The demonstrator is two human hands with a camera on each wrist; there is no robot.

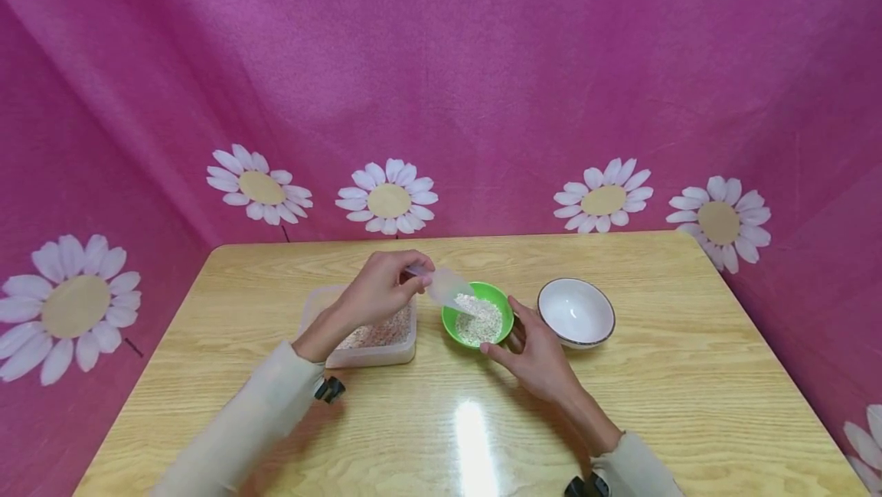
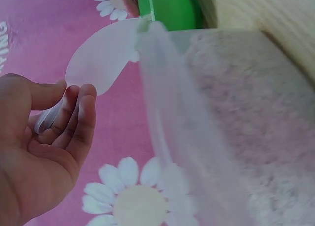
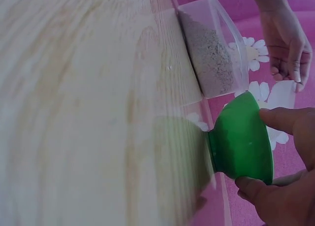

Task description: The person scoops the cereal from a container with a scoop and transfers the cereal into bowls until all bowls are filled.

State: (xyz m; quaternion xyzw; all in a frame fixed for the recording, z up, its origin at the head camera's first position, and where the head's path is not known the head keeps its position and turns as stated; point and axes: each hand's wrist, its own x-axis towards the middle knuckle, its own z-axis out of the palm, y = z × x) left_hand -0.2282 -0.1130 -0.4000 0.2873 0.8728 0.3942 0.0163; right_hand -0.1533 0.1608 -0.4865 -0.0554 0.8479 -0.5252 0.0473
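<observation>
In the head view my left hand [image 1: 384, 289] pinches the handle of a translucent plastic scoop [image 1: 447, 286], its mouth tipped down over a green bowl [image 1: 450, 322]. Pale flakes [image 1: 484, 326], like rolled oats, lie at the scoop's lip and in the bowl. My right hand [image 1: 536, 351] holds the bowl at its right side, thumb at the near rim and fingers round the far side. The right wrist view shows the green bowl's outer wall [image 3: 241, 137] between thumb and fingers, its foot at the tabletop.
A clear plastic container [image 1: 372, 357] of flakes stands left of the green bowl, under my left forearm. Close on the right of my right hand is a white bowl [image 1: 576, 312] with a dark rim. Pink flowered cloth [image 1: 482, 99] hangs behind the wooden table [image 1: 654, 405].
</observation>
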